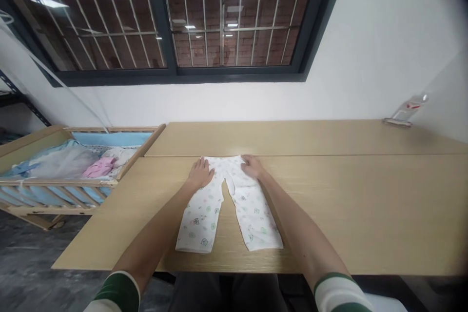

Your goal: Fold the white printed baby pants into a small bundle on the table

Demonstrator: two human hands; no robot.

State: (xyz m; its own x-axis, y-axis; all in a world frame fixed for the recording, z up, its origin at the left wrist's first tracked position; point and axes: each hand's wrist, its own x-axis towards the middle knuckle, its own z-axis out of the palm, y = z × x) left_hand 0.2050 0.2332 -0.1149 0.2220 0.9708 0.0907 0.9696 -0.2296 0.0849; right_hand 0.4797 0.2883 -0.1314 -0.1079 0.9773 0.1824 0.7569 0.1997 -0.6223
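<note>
Small white baby trousers [226, 204] with a green and grey print lie spread flat on the wooden table [365, 204], waistband away from me and legs parted toward me. My left hand [200, 173] rests flat on the left side of the waistband, fingers stretched out. On the right side of the waistband, my right hand [252, 166] lies with its fingers spread flat on the fabric. Neither hand grips the cloth.
A wooden baby crib [73, 175] with blue padding, white netting and pink and white clothes stands left of the table. A clear stand with a red mark [405, 112] sits at the table's far right by the wall. A barred window is above.
</note>
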